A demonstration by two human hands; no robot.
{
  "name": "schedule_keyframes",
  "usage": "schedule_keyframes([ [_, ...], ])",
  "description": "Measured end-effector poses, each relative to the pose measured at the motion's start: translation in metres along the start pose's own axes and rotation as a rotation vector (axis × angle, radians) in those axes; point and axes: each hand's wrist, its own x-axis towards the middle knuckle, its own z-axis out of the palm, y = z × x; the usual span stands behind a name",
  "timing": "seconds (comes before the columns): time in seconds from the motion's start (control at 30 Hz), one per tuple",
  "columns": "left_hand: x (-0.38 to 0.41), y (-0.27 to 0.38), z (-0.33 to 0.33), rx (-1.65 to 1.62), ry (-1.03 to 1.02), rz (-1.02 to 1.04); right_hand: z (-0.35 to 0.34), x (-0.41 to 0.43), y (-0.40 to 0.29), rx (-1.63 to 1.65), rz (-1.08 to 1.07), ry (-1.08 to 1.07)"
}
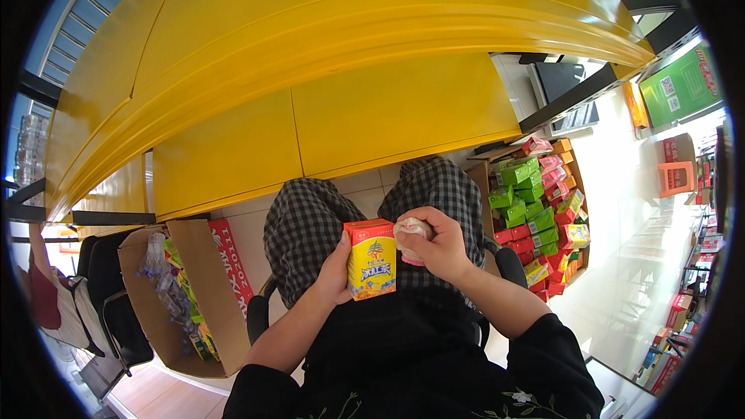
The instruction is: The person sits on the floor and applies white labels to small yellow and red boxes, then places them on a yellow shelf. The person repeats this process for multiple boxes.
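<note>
In my left hand (pixel 337 270) I hold an upright red and yellow drink carton (pixel 371 261) with printed writing, above my lap. My right hand (pixel 437 242) grips a crumpled whitish cloth (pixel 412 237) with a bit of pink at its lower edge, close beside the carton's upper right side. Whether the cloth touches the carton cannot be told. My knees, in checked trousers, are below both hands.
A yellow table (pixel 349 29) stands in front of me. To the right, a cardboard box (pixel 479 186) holds many green, red and orange cartons (pixel 532 192). At left, another cardboard box (pixel 201 279) holds plastic bottles (pixel 169 279) and packs. A person's arm (pixel 39 253) shows at far left.
</note>
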Motion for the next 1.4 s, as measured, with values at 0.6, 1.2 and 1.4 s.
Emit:
schedule_keyframes([
  [0.6,-0.002,0.011,0.000,-0.277,-0.142,0.053,0.005,-0.003,0.012,-0.110,-0.156,-0.086],
  [1.2,-0.001,0.024,0.000,-0.417,-0.040,0.172,0.011,-0.013,0.011,-0.447,-0.302,-0.222],
  [1.4,0.000,0.026,-0.003,-0.403,-0.019,0.170,0.016,-0.009,0.013,-0.568,-0.719,-0.207],
])
